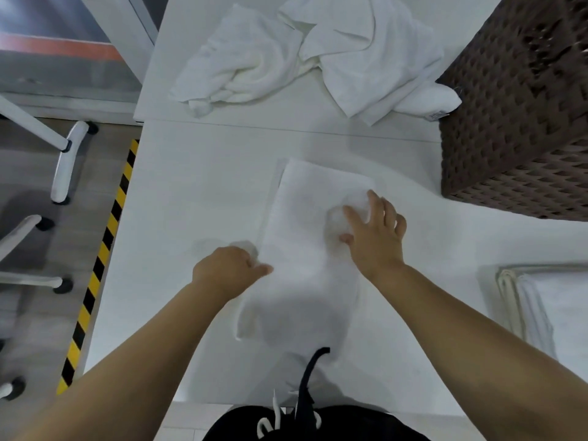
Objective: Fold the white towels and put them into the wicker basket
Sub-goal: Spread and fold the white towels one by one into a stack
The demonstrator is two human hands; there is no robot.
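Here the broad white counter (203, 192) carries everything, and the dark brown woven wicker basket (521, 116) stands at its far right corner. At the far edge lie two crumpled, unfolded white towels (318, 55), the right one touching the basket's wall. A partly folded white terry towel (305, 237) lies lengthwise before the person, its near end running toward the counter's front edge. At the right edge sits a stack of folded white towels (541, 307).

The right hand (375, 233) rests on this towel's far right part with a spread grip, fingers relaxed. The left hand (229, 268) has a curled grip at the towel's left edge, and it appears to pinch it, though blur leaves this uncertain.

The fold will likely go best if the right hand pins the cloth flat while the left carries its edge across squarely. The counter left of the towel lies bare, but the basket crowds the right, so the folded towel must probably be lifted over its rim.
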